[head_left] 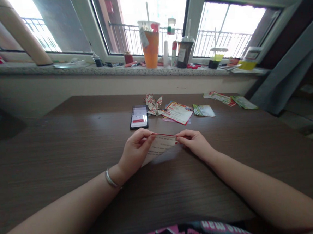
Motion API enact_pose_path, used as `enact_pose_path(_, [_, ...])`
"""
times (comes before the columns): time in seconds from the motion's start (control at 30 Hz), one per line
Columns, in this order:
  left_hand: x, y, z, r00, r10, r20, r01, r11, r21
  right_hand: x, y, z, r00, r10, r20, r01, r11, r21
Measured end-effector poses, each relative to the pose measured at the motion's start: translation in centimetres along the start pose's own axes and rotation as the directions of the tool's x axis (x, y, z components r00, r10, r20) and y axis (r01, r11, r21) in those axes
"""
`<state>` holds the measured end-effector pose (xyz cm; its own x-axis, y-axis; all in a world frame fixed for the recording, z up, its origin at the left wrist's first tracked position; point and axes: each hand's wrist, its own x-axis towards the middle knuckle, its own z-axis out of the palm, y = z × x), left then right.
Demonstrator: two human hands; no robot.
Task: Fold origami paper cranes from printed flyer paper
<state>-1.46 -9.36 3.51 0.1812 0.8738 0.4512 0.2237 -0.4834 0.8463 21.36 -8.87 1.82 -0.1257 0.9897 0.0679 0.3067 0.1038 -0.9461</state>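
- Daylight enters through the windows; panes overexposed, outdoor detail washed out.
- Room side dim; desk dark, with pale glare patches left of the phone.
- Soft shadow under right forearm.
- Phone screen: upper part pixelated.
- Print on paper too soft to read.
- Wide-angle distortion: window frames slant, edges blurred.

Matt paper sheet, smooth wood-grain table

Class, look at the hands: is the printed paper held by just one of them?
No, the left hand and the right hand both pinch the printed paper at its red edge.
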Motion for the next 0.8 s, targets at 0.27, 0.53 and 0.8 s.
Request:
enact_pose_path(0.27, [0.30, -0.52, -0.32, 0.999, 0.004, -0.044, -0.003, 0.999, 0.034, 0.33, 0.67, -0.52, 1.000, -0.011, -0.030, 0.011, 1.000, 0.004])
enact_pose_path(0.53, [0.29, -0.42, -0.34, 0.998, 0.017, -0.060, -0.015, 0.999, 0.032, 0.39, 0.45, -0.18, 0.996, 0.079, -0.039, -0.071, 0.980, 0.185])
enact_pose_path(0.8, [0.50, -0.44, -0.19, 0.979, -0.197, -0.045, 0.191, 0.975, -0.117, 0.42, 0.59, -0.17, 0.998, 0.023, -0.063, -0.009, 0.977, 0.213])
